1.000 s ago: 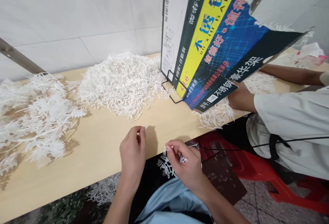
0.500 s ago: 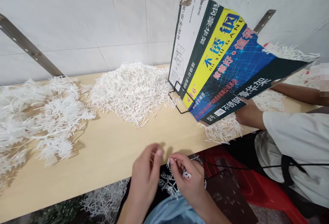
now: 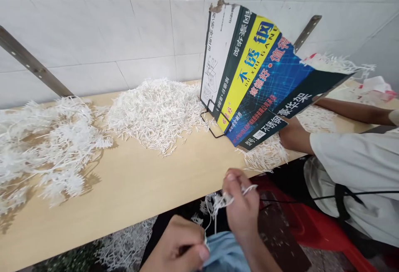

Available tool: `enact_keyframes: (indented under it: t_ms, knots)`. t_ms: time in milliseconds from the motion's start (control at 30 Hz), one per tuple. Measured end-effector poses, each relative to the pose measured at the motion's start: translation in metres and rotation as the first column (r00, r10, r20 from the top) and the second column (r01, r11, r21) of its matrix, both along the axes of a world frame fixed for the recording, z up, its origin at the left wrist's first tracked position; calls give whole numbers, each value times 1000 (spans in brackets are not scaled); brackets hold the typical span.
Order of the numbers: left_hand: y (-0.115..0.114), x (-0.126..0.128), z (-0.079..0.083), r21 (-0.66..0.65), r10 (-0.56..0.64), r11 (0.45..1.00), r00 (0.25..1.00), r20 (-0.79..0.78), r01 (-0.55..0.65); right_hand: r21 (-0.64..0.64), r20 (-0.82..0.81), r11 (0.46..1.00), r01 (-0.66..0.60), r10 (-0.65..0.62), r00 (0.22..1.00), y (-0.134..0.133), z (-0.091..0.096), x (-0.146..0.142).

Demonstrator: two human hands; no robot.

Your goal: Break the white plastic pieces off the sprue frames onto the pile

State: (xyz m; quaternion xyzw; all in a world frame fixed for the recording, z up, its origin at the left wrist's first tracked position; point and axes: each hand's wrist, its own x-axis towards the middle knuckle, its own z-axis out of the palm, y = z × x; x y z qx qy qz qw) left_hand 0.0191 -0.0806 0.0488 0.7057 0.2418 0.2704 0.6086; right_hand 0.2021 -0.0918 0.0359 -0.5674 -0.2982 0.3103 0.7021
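Note:
My right hand is closed around a white branched plastic sprig, just off the table's front edge. Thin strands of the sprig hang out to the left and a tip pokes out on the right. Lower and to the left, over my lap, my left hand is curled with its thumb against the fingers. A strand reaches down to its fingertips, pinched there. On the table lies a heap of short white plastic pieces, and left of it a tangle of uncut-looking white sprigs.
A printed cardboard sheet stands upright in a black wire stand. Behind it, a co-worker's arms reach in over more white pieces. More sprigs lie below the wooden table. A red stool is at right.
My hands have moved apart: the left came down towards me, while the right rose slightly and shifted right with the sprig. The left hand has closed on a strand. The view shifted slightly.

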Motion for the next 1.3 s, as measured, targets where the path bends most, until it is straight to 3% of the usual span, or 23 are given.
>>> enact_keyframes:
  t_ms: [33,67,133,200,233,267,300,367,400,467,533,567,600,700,767,833,933,1100,1200,1300]
  knots:
    - [1,-2,4,29,13,1000,999,-36,-12,26,-88,998,65,-62,994,6,2,9]
    - [6,-4,7,54,89,995,992,-91,-84,27,-133,998,51,-47,990,10,4,18]
    - [30,-8,14,125,370,928,907,-201,-351,-29,-113,997,-77,73,991,13,9,32]
    - [70,-10,19,269,663,747,708,-241,-608,-144,-31,971,-190,188,982,10,13,39]
    - [93,-10,20,361,737,672,634,-234,-647,-193,9,959,-208,214,977,7,14,40]
    - [115,-10,20,432,793,599,572,-209,-674,-230,41,951,-207,222,974,5,16,39]
    - [137,-10,20,471,816,567,541,-205,-676,-254,68,947,-198,222,973,2,18,39]
    - [169,-8,20,482,807,589,504,-308,-648,-298,114,933,-200,242,964,-2,21,40]
    - [177,-8,20,529,821,571,452,-349,-628,-326,136,921,-216,272,953,-4,23,42]
    - [177,-6,21,652,878,479,332,-345,-588,-384,190,888,-252,343,920,-9,27,52]
    - [155,-1,22,737,921,380,303,-245,-559,-422,245,866,-269,395,885,-16,31,66]
    - [137,3,21,732,909,388,363,-204,-560,-432,264,859,-274,411,873,-20,33,72]
    - [116,8,20,687,864,459,461,-200,-563,-436,273,856,-278,420,866,-24,34,77]
    - [51,29,13,409,544,802,815,-202,-435,-414,246,868,-275,398,884,-30,34,81]
    - [18,45,7,235,335,926,931,-147,-296,-374,222,898,-232,330,918,-29,33,73]
    - [-1,59,2,93,220,972,974,-58,-214,-338,190,923,-186,260,947,-23,32,60]
    - [-11,69,-2,-28,264,964,965,-10,-264,-313,138,934,-172,223,965,-14,30,42]
    - [-7,62,1,-99,445,889,894,-43,-447,-297,74,912,-283,318,945,-8,33,27]
    - [-3,51,2,-124,545,834,838,26,-538,-229,251,949,-216,272,929,-18,31,30]
    - [3,39,0,-219,667,739,738,105,-637,-74,510,997,3,36,859,-43,8,44]
